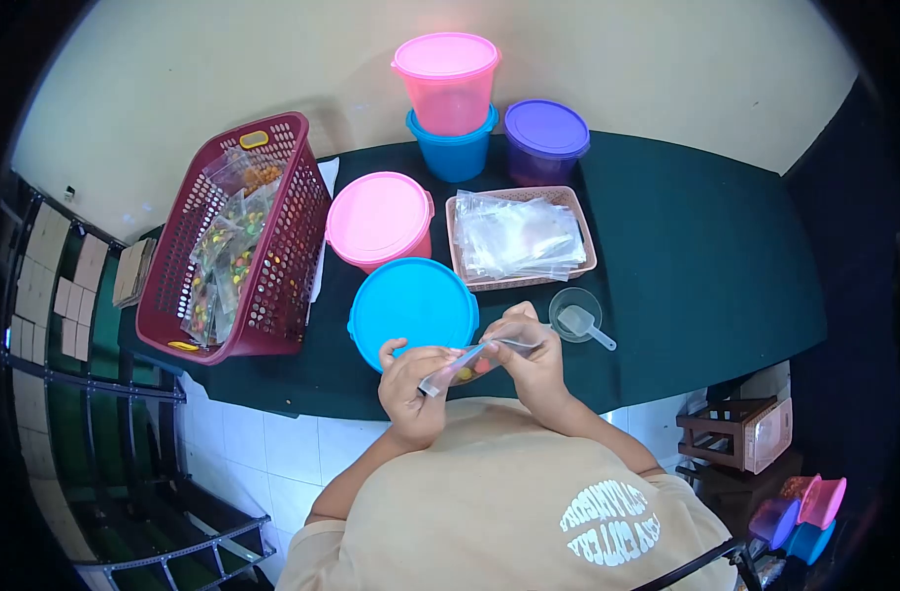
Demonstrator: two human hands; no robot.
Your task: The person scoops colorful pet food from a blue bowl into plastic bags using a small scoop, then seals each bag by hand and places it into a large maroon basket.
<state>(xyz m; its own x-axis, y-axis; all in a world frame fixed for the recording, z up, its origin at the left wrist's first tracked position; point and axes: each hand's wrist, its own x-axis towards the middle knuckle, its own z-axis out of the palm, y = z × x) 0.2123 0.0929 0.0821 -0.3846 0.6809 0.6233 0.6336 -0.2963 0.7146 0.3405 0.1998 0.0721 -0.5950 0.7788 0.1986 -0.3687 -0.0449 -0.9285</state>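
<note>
Both hands hold a small clear plastic bag (466, 369) with colourful pieces inside, close to the body at the table's front edge. My left hand (413, 392) pinches the bag's left end, and my right hand (534, 366) grips its right end near the top strip. Just beyond my left hand is a round tub with a blue lid (412, 310). To the right of my right hand, a clear scoop (578, 320) rests on a round clear container (560, 301). Behind the hands, a pink basket (521, 284) holds a pile of flat clear bags (519, 236).
A maroon basket (263, 295) with filled bags (238, 231) stands at the left. Behind are a pink-lidded tub (379, 217), a pink tub (448, 84) stacked on a blue one (455, 156), and a purple tub (546, 143). A stool (716, 433) is at the lower right.
</note>
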